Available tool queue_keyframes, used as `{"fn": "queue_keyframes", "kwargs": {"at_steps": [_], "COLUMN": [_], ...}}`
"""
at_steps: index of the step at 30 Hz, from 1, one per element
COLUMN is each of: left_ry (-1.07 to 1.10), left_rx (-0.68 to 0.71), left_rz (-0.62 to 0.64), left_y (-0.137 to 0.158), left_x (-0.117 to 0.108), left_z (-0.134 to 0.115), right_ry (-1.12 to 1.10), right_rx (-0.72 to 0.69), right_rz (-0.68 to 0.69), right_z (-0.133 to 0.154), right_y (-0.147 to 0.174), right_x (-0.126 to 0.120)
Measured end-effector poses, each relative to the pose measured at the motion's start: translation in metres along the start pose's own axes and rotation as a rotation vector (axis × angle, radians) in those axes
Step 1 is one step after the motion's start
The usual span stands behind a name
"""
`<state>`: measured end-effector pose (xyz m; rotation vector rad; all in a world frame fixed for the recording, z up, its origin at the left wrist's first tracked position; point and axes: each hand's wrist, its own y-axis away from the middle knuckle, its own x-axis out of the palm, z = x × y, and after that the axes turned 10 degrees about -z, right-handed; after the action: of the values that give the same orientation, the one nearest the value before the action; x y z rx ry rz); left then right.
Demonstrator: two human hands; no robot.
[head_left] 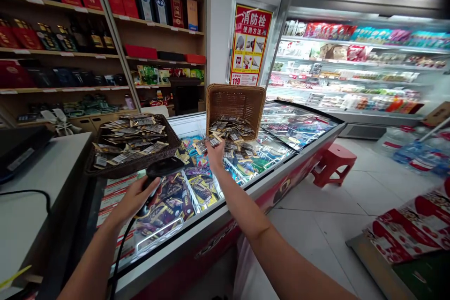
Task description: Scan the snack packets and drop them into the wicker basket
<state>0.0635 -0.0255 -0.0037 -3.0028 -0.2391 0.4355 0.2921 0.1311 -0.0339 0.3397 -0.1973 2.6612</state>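
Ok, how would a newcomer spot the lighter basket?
Find the glass-topped freezer across the middle. On it, beyond the right hand, a tan wicker basket lies tipped, mouth facing the camera, small packets spilled out. The other basket is dark brown and upright.

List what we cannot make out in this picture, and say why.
All in the head view:
Handle of the scanner: partly covered by the left hand.
Floor of the dark basket: hidden under packets.
Fine print on the packet at the right hand: too small.
Labels in the tall fridge: blurred.
Red-and-white boxes: cut off by the right edge.
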Motion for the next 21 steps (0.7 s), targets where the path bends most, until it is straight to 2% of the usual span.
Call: {"fn": "queue_keyframes", "kwargs": {"at_steps": [8,15,21], "left_ry": [0.04,0.065,0.075], "left_rx": [0.034,0.032,-0.002], "left_rz": [-0.052,-0.012,-0.041], "left_y": [-0.004,-0.004,-0.002], "left_x": [-0.004,-0.005,-0.003], "left_z": [0.012,0.012,0.008], "right_ry": [0.031,0.048,0.037], "right_rx": [-0.025,-0.019,0.003], "right_rz": [0.065,0.078,0.072], "right_z": [0.004,0.001,0.003], "right_y": [0.013,0.011,0.01], "right_x": [0.002,0.001,0.002]}}
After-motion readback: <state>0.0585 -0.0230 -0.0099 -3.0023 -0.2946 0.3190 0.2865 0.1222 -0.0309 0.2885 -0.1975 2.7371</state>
